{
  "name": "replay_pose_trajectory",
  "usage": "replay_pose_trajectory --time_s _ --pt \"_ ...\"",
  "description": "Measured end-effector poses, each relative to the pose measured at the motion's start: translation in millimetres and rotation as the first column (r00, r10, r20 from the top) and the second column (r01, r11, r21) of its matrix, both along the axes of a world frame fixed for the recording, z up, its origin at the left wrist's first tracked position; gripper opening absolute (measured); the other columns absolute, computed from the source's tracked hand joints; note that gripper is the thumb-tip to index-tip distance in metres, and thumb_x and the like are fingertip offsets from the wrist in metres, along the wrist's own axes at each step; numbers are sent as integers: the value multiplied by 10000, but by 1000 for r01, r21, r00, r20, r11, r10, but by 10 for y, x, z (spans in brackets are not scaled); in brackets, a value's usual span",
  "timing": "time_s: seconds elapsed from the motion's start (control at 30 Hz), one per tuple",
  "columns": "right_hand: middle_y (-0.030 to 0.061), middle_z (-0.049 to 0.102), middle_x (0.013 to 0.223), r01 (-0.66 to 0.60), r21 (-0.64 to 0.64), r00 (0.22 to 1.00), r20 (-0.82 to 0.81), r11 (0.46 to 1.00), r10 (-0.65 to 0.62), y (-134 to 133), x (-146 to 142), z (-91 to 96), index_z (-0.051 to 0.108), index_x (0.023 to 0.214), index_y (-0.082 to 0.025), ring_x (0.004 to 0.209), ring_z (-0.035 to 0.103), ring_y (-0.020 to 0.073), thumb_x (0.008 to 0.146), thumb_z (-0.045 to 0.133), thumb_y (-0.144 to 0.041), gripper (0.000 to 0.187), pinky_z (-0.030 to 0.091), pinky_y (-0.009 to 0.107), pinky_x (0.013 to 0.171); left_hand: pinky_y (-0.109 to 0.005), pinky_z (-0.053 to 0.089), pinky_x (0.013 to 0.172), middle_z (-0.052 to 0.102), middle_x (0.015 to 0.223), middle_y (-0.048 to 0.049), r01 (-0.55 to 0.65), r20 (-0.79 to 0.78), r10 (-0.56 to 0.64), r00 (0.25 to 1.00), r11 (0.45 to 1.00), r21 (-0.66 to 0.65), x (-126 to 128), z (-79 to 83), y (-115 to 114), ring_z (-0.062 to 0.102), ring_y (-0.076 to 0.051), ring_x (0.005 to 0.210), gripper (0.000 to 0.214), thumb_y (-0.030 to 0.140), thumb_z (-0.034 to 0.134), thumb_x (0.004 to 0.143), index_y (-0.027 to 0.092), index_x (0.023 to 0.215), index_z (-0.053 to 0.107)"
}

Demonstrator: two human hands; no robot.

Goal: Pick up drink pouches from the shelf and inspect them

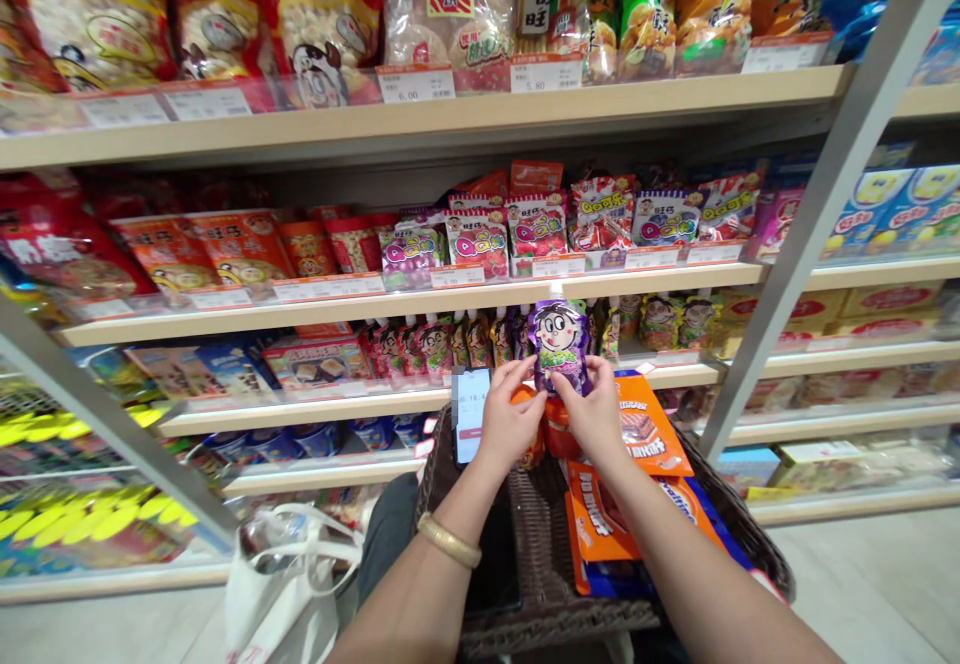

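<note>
A purple drink pouch point(556, 339) with a cartoon face and a pale spout cap stands upright between my hands, above a brown wicker basket point(757, 539). My left hand point(514, 414) closes its fingertips on the pouch's lower left edge. On the other side, my right hand point(592, 412) pinches the lower right, its thumb across the front. Beneath the hands, orange and red packs are partly hidden. Orange snack bags point(651, 424) lie in the basket by my right forearm. A lit phone point(472, 409) is beside my left hand.
Similar spouted pouches point(431, 344) line the shelf just behind. Gummy candy bags point(537, 229) fill the shelf above, along a wooden shelf edge point(420, 296). Slanting metal posts point(817, 194) flank the rack. A white tote bag point(289, 584) hangs at lower left.
</note>
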State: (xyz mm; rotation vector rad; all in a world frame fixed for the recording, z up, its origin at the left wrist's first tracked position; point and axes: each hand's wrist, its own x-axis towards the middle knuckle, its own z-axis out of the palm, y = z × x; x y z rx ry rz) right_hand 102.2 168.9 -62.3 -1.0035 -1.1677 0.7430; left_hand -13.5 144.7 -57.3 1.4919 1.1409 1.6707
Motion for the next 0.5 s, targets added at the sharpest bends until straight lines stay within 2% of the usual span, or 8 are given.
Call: replay_pose_trajectory --time_s 0.07,0.13,0.3,0.43,0.5 --pt "41 619 918 9 7 1000 7 1000 -9 -5 -16 1 445 1003 -213 802 613 195 705 693 -385 423 499 336 757 -264 571 812 523 1187 -100 1 -52 -1 999 1000 5 -27 -1 -4 563 -216 1109 382 222 649 762 218 1143 664" --pt "30 601 897 14 38 999 37 999 -16 -18 -35 6 452 974 -216 817 604 191 708 693 -368 390 494 331 769 -268 560 831 531 1204 -104 33 -38 -34 999 999 -11 -54 -20 9 567 -210 1092 385 247 627 791 213 1175 651" --pt "37 621 915 -65 102 990 128 993 51 -59 -61 8 500 970 -219 852 612 195 752 649 -316 282 498 340 794 -311 550 845 534 1253 -109 109 142 -92 986 987 -122 -85 -46 51 597 -188 997 482 341 652 788 189 1243 599" --pt "59 631 1003 -130 133 972 214 982 100 -98 -56 8 562 1028 -224 916 611 210 773 629 -292 273 509 374 835 -309 569 766 463 1335 -120 131 243 -94 966 981 -142 -98 9 33 565 -238 1081 501 457 681 744 177 1158 645" --pt "67 614 1041 -159 183 958 265 970 107 -131 -62 17 605 1043 -234 984 591 222 770 634 -280 278 495 396 890 -312 566 757 500 1292 -121 139 259 -100 961 980 -139 -112 23 31 562 -256 1093 483 519 665 737 160 1058 683"
